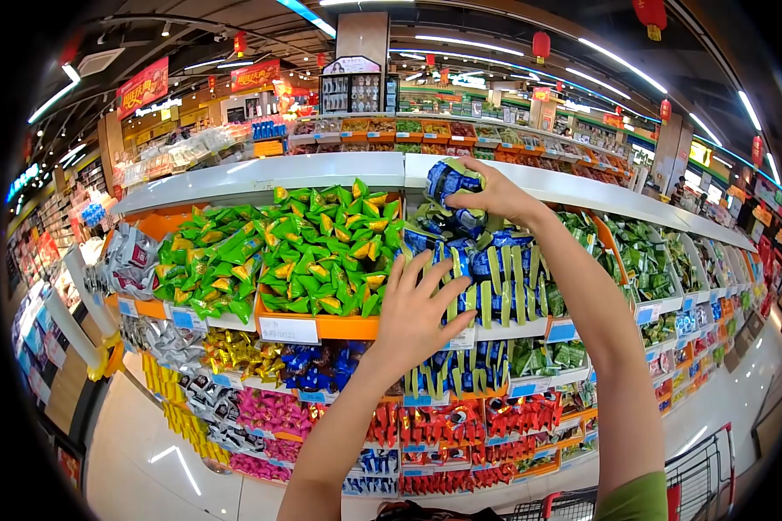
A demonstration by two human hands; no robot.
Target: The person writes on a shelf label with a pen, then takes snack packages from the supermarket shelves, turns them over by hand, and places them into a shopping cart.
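My right hand (500,195) is closed around blue snack packets (450,184) with pale green parts, lifted at the top of a bin by the white shelf ledge. Its fingers wrap them from the right, so how many it holds is unclear. Lower and to the left, my left hand (417,304) is spread open, palm down, over the left part of the same bin. Its fingertips lie against or just above blue and pale green packets (513,282) stacked in rows; contact cannot be made out. Green and yellow wrapped sweets (326,247) fill the bin left of it.
Tiers of packaged sweets, including pink packets (274,412) and red packets (443,425), continue below. A white ledge (269,174) runs behind the top bins. A shopping cart (704,478) stands at lower right, and a yellow-based post (104,352) at left.
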